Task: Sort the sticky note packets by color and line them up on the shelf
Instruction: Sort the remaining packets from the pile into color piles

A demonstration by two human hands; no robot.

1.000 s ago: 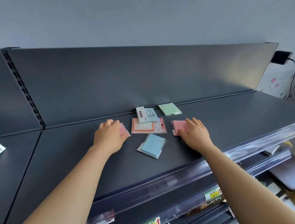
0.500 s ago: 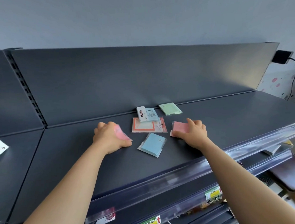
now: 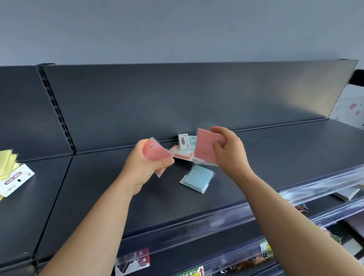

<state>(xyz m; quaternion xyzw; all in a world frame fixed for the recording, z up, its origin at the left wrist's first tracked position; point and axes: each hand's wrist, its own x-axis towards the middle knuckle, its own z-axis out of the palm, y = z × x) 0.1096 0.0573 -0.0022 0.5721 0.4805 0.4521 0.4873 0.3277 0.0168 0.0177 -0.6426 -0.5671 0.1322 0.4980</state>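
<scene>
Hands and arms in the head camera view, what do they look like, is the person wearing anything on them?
Both are bare. The left hand and right hand have no gloves, and no rings can be seen on the fingers that show. The left forearm and right forearm carry no sleeve, watch or bracelet down to the frame's lower edge.

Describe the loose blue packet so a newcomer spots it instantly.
On the dark shelf, look between the left hand and right hand, nearer the front edge. The light blue packet lies flat there, tilted. Both hands hold pink packets; this one is plain blue and untouched.
</scene>
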